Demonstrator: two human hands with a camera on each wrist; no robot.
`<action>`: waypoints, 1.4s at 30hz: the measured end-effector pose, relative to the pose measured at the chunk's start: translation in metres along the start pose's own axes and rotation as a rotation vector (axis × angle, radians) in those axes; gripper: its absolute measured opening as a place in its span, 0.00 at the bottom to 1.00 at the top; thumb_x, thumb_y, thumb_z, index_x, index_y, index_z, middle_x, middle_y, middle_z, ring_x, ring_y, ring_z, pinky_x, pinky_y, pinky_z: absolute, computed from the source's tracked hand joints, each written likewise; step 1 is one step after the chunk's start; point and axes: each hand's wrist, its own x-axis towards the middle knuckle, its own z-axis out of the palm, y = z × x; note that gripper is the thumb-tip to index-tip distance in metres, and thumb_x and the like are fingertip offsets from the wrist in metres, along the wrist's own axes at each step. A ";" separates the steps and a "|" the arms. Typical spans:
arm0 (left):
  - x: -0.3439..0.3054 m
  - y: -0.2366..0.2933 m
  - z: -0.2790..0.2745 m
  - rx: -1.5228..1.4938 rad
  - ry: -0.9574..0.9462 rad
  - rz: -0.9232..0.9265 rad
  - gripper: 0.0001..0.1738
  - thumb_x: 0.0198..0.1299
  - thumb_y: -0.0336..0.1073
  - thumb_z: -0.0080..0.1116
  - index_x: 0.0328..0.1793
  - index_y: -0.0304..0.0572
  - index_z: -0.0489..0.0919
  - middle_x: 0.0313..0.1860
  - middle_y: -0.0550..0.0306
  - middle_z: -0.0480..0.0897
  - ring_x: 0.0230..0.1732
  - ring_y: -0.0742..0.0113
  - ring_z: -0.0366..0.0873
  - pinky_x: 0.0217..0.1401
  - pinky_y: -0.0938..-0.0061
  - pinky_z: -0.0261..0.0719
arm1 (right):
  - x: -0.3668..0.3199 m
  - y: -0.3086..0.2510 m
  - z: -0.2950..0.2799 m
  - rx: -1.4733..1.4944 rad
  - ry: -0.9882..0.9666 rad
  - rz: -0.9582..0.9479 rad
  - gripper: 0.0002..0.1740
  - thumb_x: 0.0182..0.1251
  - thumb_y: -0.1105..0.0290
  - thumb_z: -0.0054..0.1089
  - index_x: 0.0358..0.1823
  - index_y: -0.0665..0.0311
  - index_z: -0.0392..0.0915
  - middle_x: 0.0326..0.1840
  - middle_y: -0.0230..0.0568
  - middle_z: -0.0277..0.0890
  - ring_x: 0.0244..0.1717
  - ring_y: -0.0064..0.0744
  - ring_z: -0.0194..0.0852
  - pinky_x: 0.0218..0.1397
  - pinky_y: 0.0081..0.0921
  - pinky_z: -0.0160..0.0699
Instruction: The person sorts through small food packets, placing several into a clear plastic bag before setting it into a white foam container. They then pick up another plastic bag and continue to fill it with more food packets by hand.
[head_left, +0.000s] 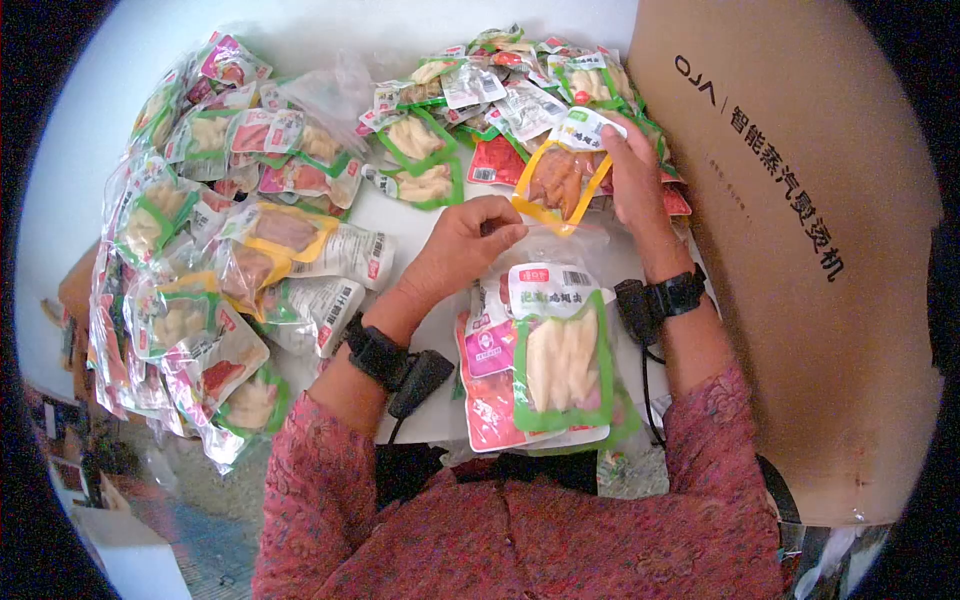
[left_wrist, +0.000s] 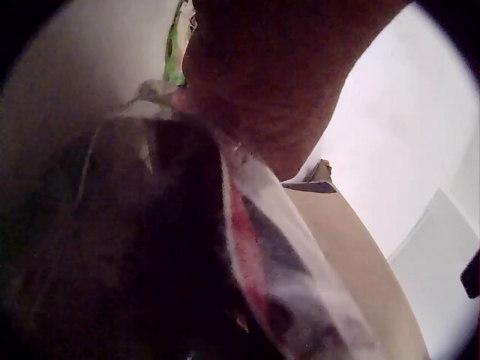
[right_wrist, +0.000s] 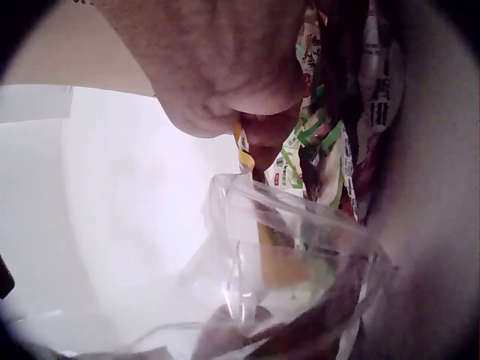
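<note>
A yellow-edged vacuum pouch of brown chicken feet (head_left: 563, 180) is pinched in my right hand (head_left: 640, 175), thumb on its front, above the mouth of a clear plastic bag (head_left: 570, 245). My left hand (head_left: 465, 240), fingers curled, pinches the bag's rim at its left side. Inside the bag lie a green-edged pouch of pale chicken feet (head_left: 562, 365) and a red and pink pouch (head_left: 488, 375). In the right wrist view, the bag's clear film (right_wrist: 240, 232) stands open below the right hand. The left wrist view is dark, with the bag's edge (left_wrist: 292, 247) crossing it.
A heap of mixed pouches (head_left: 285, 150) covers the left of the white table (head_left: 425, 300). Another pile (head_left: 590, 75) lies at the back right. A tall cardboard box (head_left: 800, 300) walls off the right side. Wrist cameras with cables hang near both forearms.
</note>
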 end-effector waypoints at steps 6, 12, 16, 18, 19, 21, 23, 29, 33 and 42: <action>-0.001 0.014 0.002 -0.110 0.186 0.198 0.04 0.57 0.28 0.52 0.32 0.36 0.74 0.27 0.66 0.72 0.31 0.81 0.67 0.34 0.86 0.67 | -0.006 0.006 0.009 0.132 -0.257 0.131 0.14 0.62 0.71 0.43 0.48 0.64 0.69 0.27 0.30 0.68 0.23 0.17 0.68 0.24 0.16 0.71; -0.001 0.013 -0.002 -0.075 0.223 0.154 0.03 0.57 0.28 0.52 0.33 0.36 0.75 0.26 0.66 0.73 0.29 0.81 0.68 0.32 0.86 0.68 | -0.021 0.004 0.023 0.131 -0.551 0.325 0.15 0.60 0.70 0.45 0.48 0.64 0.69 0.38 0.34 0.72 0.34 0.20 0.71 0.34 0.18 0.73; 0.003 0.006 -0.003 -0.021 0.280 0.197 0.03 0.57 0.28 0.53 0.33 0.36 0.75 0.26 0.66 0.72 0.29 0.81 0.69 0.31 0.85 0.68 | -0.028 0.002 0.023 0.049 -0.722 0.346 0.16 0.61 0.67 0.47 0.50 0.64 0.70 0.38 0.31 0.71 0.34 0.19 0.70 0.34 0.14 0.71; 0.005 0.006 -0.002 -0.030 0.284 0.219 0.03 0.56 0.28 0.53 0.33 0.36 0.75 0.26 0.67 0.72 0.29 0.81 0.68 0.31 0.85 0.68 | -0.033 0.002 0.026 -0.019 -0.816 0.242 0.16 0.62 0.65 0.49 0.50 0.64 0.71 0.35 0.28 0.72 0.32 0.17 0.68 0.34 0.11 0.68; 0.005 0.007 -0.001 -0.039 0.283 0.246 0.03 0.56 0.28 0.53 0.34 0.36 0.74 0.26 0.67 0.72 0.29 0.81 0.68 0.32 0.85 0.67 | -0.033 0.002 0.026 -0.019 -0.818 0.246 0.16 0.62 0.65 0.49 0.50 0.64 0.71 0.35 0.28 0.72 0.32 0.17 0.68 0.34 0.11 0.68; 0.004 0.010 0.000 -0.144 0.262 0.190 0.03 0.56 0.28 0.53 0.34 0.36 0.74 0.27 0.67 0.72 0.29 0.81 0.68 0.33 0.85 0.67 | -0.031 0.004 0.021 -0.028 -0.874 0.385 0.18 0.64 0.60 0.46 0.49 0.64 0.73 0.34 0.28 0.73 0.32 0.16 0.66 0.36 0.12 0.66; 0.003 0.009 0.000 -0.249 0.243 0.133 0.03 0.56 0.28 0.53 0.34 0.36 0.74 0.27 0.67 0.72 0.30 0.81 0.67 0.35 0.85 0.67 | -0.027 0.011 0.016 -0.113 -0.975 0.337 0.20 0.65 0.57 0.43 0.47 0.65 0.74 0.35 0.28 0.73 0.32 0.15 0.66 0.36 0.13 0.66; 0.004 0.004 0.003 -0.228 0.251 0.158 0.03 0.56 0.29 0.54 0.33 0.37 0.75 0.28 0.67 0.72 0.29 0.81 0.67 0.32 0.85 0.68 | -0.038 0.000 0.018 -0.155 -1.135 0.310 0.24 0.66 0.52 0.38 0.41 0.64 0.78 0.34 0.30 0.74 0.32 0.19 0.65 0.36 0.16 0.66; 0.005 -0.008 0.008 -0.427 0.171 0.027 0.03 0.57 0.30 0.53 0.34 0.39 0.75 0.27 0.68 0.72 0.28 0.82 0.66 0.30 0.84 0.67 | -0.027 0.004 0.014 -0.333 -1.026 0.279 0.21 0.65 0.56 0.41 0.39 0.65 0.78 0.35 0.34 0.74 0.34 0.22 0.67 0.40 0.19 0.67; 0.001 -0.020 0.013 -0.057 0.204 0.062 0.05 0.57 0.33 0.50 0.33 0.39 0.73 0.24 0.64 0.71 0.26 0.80 0.66 0.29 0.82 0.66 | -0.013 -0.013 0.027 -0.285 -0.711 0.166 0.16 0.62 0.63 0.47 0.43 0.68 0.73 0.39 0.36 0.75 0.41 0.24 0.72 0.40 0.20 0.70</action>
